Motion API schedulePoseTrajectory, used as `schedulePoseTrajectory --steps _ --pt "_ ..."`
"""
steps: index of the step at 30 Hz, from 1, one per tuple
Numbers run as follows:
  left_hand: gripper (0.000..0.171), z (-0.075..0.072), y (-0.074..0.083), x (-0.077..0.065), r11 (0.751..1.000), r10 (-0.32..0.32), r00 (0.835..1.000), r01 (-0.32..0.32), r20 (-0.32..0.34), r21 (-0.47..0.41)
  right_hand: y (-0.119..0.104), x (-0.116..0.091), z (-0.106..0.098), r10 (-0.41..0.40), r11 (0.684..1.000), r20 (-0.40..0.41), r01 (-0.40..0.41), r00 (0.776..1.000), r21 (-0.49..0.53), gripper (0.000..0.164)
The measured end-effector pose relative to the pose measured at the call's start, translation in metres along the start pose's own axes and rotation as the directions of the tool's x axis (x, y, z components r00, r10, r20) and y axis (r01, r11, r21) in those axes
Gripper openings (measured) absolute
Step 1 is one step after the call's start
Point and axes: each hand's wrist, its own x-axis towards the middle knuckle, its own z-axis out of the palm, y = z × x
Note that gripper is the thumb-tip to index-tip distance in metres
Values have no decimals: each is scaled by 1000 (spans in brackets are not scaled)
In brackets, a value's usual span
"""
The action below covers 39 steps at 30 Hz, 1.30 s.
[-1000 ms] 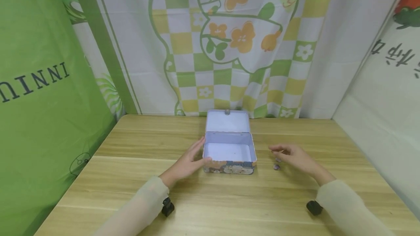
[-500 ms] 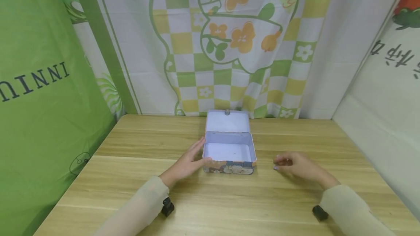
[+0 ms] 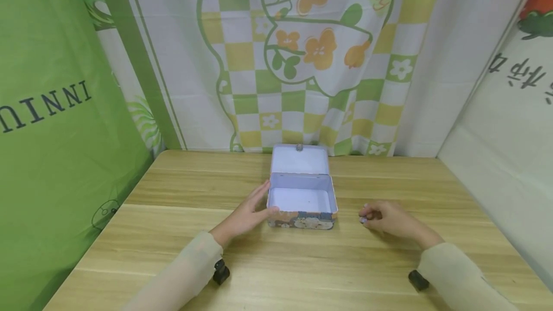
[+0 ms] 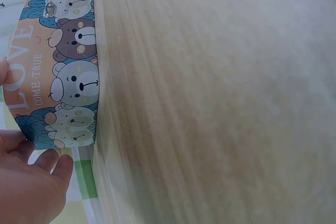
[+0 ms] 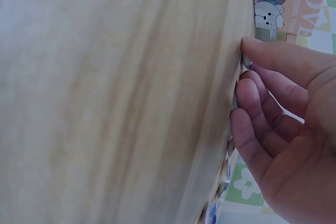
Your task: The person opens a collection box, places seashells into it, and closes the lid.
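Note:
An oblong tin box (image 3: 302, 200) with a white inside stands at the middle of the table, its hinged lid (image 3: 299, 159) tipped back. Cartoon bears (image 4: 79, 85) and lettering decorate its front. My left hand (image 3: 242, 217) spans the box's left front corner, thumb on the front rim and outstretched fingers along the left side. To the right of the box, my right hand (image 3: 390, 217) is low over the table. Its thumb and forefinger pinch a small shiny blue-and-white piece (image 5: 247, 63), mostly covered by the fingertips. The other fingers are bent, touching the tabletop.
More small blue-and-white pieces (image 5: 211, 212) lie on the table beyond the right hand, hidden behind it in the head view. A patterned curtain (image 3: 315, 71) hangs along the table's back edge. Green cloth (image 3: 56, 157) hangs at left, white cloth (image 3: 505, 124) at right.
My right hand has come nearer to me and slightly right, and its fingertips have closed on a small piece that lay uncovered earlier. The left hand and the box have stayed put.

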Motion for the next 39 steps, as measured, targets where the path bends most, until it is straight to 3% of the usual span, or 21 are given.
schedulePoseTrajectory --steps 9,14,19,24,32,39 --pt "84 -1 2 0 1000 -16 1000 16 5 1 1 1 -1 -31 1000 3 31 1000 -3 19" --pt "85 0 1 -1 1000 -17 1000 17 2 8 -4 0 -4 4 1000 8 -4 1000 4 21" --pt "86 0 1 -1 1000 -14 1000 14 3 6 -15 2 -12 15 1000 -7 -14 1000 20 21" --pt "86 1 0 -1 1000 -9 1000 9 0 3 -28 7 -21 -29 999 -28 30 999 33 20" --pt "87 2 0 -1 1000 -24 1000 24 12 -3 -53 13 -27 15 993 -43 -10 999 121 29" --pt "86 1 1 -1 1000 -27 1000 27 13 -1 -69 27 -27 -15 998 -74 20 997 64 27"
